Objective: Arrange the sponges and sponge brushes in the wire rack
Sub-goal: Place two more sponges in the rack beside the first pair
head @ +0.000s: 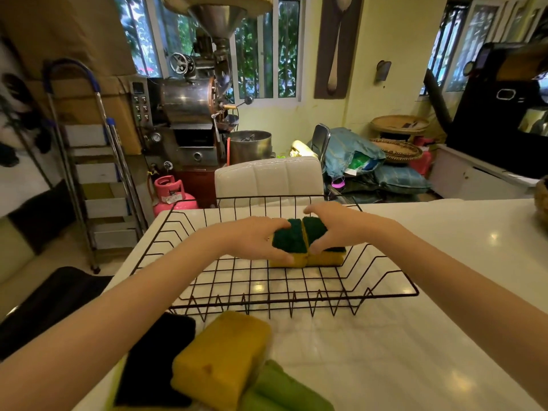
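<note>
A black wire rack [267,298] sits on the white table. Inside it, toward the back, two yellow sponges with dark green scrub tops stand side by side and touch. My left hand [255,235] grips the left sponge [289,243]. My right hand [335,223] grips the right sponge [326,258] from above. In front of the rack lies a pile: a yellow sponge [222,357], a black sponge [157,360] to its left, and light green pieces [278,390] at the frame's bottom.
The white table [415,336] reaches right and toward me. A white chair back [268,179] stands just behind the rack. A stepladder [89,161] and a pink gas cylinder [172,194] stand beyond the table's left edge.
</note>
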A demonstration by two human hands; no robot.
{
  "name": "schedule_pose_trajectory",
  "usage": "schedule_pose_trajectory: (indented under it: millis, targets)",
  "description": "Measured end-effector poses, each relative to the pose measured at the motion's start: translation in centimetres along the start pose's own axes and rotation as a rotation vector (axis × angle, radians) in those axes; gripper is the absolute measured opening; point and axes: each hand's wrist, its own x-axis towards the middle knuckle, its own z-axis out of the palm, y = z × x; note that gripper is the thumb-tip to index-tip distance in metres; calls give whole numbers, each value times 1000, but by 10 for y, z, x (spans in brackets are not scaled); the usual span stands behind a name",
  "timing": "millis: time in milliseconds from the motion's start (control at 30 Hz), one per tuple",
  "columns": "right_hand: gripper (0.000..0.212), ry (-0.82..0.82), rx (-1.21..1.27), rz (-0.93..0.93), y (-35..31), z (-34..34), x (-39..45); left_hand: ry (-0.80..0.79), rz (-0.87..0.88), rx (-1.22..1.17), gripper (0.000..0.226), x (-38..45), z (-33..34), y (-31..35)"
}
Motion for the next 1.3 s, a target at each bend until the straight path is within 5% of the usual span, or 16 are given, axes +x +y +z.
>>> schedule_pose_trajectory:
  millis: [167,267,467,733,1100,1300]
  targets:
    - [54,333,306,-314,-67,4,-56,223,78,-106,65,-71,6,0]
    - [44,368,371,-439,-97,22,-85,334,153,-186,51,-111,19,0]
    - [63,387,241,-607,-123,65,-115,465,123,-161,61,-167,56,-12]
    - [74,307,45,-510,-142,112,-128,491,-76,-195,52,-203,101,-28]
    - [71,412,-183,-371,-146,129,-130,590,-182,-213,38,-201,112,-48]
    - [62,404,172,-340,-148,108,-131,697,-113,-245,35,-209,117,-58]
